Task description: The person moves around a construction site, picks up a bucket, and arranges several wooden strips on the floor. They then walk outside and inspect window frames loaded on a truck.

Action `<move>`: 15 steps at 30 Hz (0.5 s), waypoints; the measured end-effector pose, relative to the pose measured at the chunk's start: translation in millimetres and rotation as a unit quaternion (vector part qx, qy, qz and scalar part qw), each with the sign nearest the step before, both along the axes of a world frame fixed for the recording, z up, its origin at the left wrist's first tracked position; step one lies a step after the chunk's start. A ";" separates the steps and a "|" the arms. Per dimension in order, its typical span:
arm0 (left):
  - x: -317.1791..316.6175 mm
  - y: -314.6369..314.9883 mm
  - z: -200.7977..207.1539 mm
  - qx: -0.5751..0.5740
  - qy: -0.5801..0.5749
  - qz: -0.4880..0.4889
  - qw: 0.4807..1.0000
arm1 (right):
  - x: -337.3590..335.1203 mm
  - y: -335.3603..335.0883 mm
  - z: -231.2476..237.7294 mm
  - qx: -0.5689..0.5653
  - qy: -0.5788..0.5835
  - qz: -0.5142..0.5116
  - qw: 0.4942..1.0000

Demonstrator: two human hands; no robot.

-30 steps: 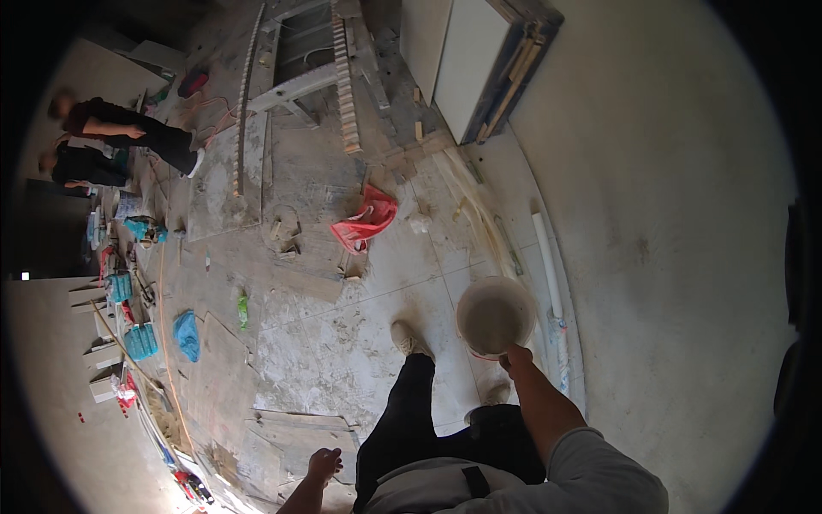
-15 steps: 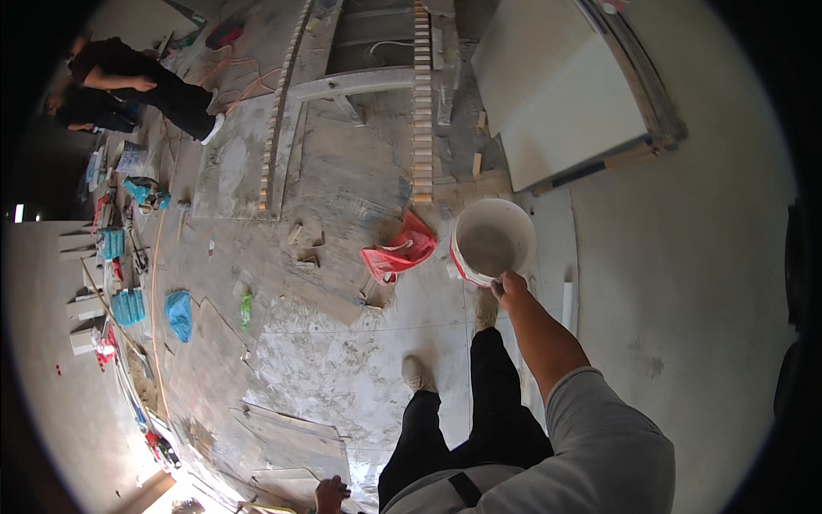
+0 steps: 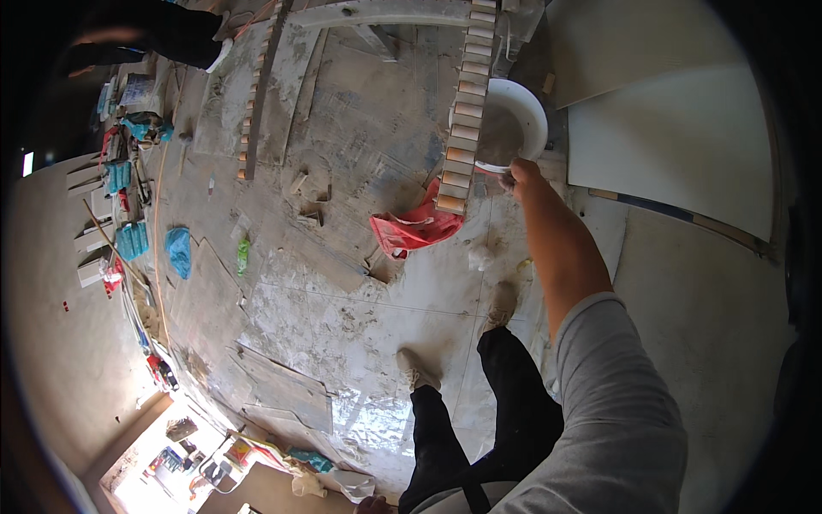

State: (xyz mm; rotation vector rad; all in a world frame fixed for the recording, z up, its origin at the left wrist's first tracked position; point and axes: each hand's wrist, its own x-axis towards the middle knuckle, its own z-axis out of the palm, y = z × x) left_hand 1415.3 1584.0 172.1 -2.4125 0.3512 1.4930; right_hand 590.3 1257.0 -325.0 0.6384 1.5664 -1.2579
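My right hand [image 3: 521, 176] grips the near rim of a white bucket [image 3: 535, 116], with the arm stretched forward. Inside the bucket is a greyish surface, too dim to tell whether it is contents or just the bottom. A rail with a row of pale orange roller-like pieces [image 3: 464, 133] crosses in front of the bucket's left side and hides part of it. Just left of the rail's near end lies a crumpled red bag [image 3: 415, 230] on the floor. Only a bit of my left hand [image 3: 374, 505] shows at the bottom edge; its fingers are hidden.
Large pale boards [image 3: 676, 146] stand at the right. A second rail [image 3: 253, 120] runs parallel on the left, under a crossbeam [image 3: 381, 12]. Wood scraps [image 3: 308, 216], a blue bag [image 3: 178, 253] and thin sheets [image 3: 282, 385] litter the floor. A person [image 3: 163, 34] stands far left.
The bucket, held in my right hand, has moved forward to beside the rail, which now covers its left part. My feet are now farther from it. My left hand has mostly slipped out of view.
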 end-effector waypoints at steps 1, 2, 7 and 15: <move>-4.5 3.1 -2.1 -0.027 0.020 0.023 0.999 | 2.8 0.4 -0.7 0.053 -0.004 0.025 0.998; -6.9 1.9 -5.5 -0.110 0.073 0.073 0.989 | 8.7 7.0 -2.0 0.004 0.025 0.076 0.997; -48.1 -9.7 -27.8 -0.053 -0.007 0.043 0.998 | 69.2 106.9 -28.0 0.027 0.173 0.305 0.936; -100.5 -92.5 -48.6 -0.182 0.187 -0.234 0.936 | 132.8 439.9 100.4 0.213 -0.031 0.364 0.906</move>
